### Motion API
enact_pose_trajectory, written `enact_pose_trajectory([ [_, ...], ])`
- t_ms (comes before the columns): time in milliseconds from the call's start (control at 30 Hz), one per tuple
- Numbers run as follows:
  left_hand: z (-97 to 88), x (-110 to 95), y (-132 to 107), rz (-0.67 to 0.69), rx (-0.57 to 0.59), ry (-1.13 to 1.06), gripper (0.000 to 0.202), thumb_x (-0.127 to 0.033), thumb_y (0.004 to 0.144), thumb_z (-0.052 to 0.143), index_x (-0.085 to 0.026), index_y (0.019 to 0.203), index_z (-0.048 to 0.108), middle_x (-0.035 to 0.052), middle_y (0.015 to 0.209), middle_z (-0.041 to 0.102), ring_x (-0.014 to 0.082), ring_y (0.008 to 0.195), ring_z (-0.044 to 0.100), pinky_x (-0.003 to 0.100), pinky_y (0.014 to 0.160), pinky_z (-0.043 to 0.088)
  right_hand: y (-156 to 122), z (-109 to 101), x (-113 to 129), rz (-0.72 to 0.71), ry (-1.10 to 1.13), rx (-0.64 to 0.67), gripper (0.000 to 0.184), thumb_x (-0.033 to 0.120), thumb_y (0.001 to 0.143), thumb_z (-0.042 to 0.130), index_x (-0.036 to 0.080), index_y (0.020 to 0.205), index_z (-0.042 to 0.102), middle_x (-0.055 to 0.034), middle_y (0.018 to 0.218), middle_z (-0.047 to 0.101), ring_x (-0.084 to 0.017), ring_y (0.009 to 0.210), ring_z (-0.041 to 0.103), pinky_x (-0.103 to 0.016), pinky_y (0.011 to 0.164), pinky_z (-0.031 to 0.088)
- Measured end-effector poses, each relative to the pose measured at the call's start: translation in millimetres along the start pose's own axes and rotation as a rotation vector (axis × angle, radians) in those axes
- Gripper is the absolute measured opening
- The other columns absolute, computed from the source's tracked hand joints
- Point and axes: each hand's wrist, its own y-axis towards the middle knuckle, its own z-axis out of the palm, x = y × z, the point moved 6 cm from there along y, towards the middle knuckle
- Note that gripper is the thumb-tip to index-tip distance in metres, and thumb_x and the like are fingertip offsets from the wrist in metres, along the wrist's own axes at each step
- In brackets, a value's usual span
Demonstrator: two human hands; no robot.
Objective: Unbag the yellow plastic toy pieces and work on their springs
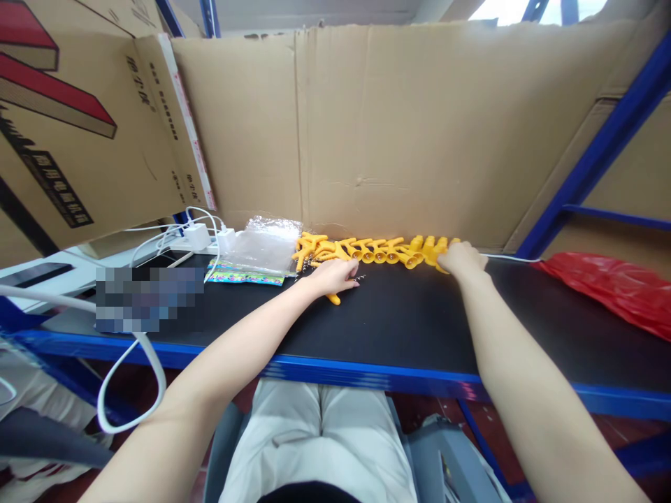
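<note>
A row of several small yellow plastic toy pieces (377, 250) lies along the foot of the cardboard wall, on the black tabletop (398, 328). My left hand (334, 276) rests palm down on the table at the row's left part, its fingers closed over one yellow piece (333, 299) that sticks out below the hand. My right hand (461, 258) reaches to the right end of the row. Its fingers curl over the last yellow pieces there, and what exactly they grip is hidden.
Clear plastic bags (265, 244) on colourful printed cards (246, 276) lie left of the row. White chargers and cables (196, 236) sit at the far left, a red plastic bag (608, 283) at the right. A cardboard wall (398, 133) backs the table; a blue edge (367, 374) fronts it.
</note>
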Motion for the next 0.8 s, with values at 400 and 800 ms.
enact_pose_trajectory([
  [400,-30.8,-0.8,-9.5,-0.129,0.064,0.181,0.036,-0.052,0.079,0.056,-0.018,0.087,0.061,0.0084,0.087,0.068,0.0247,0.084,0.063,0.029,0.065,0.04,5.4,13.5,-3.3,-0.04,-0.033,0.041,0.043,0.024,0.077,0.059,0.011,0.118,0.059,-0.019,0.119,0.059,-0.03,0.116,0.054,-0.044,0.095,0.04],
  [800,-21.1,11.9,-23.5,-0.36,0.508,0.017,0.024,-0.041,0.069,0.061,-0.019,0.076,0.061,0.0018,0.057,0.065,0.0148,0.047,0.057,0.026,0.053,0.043,-11.4,17.8,34.5,-0.222,-0.022,0.052,0.064,0.057,0.08,0.057,0.012,0.125,0.052,-0.0223,0.123,0.055,-0.038,0.117,0.05,-0.053,0.094,0.036],
])
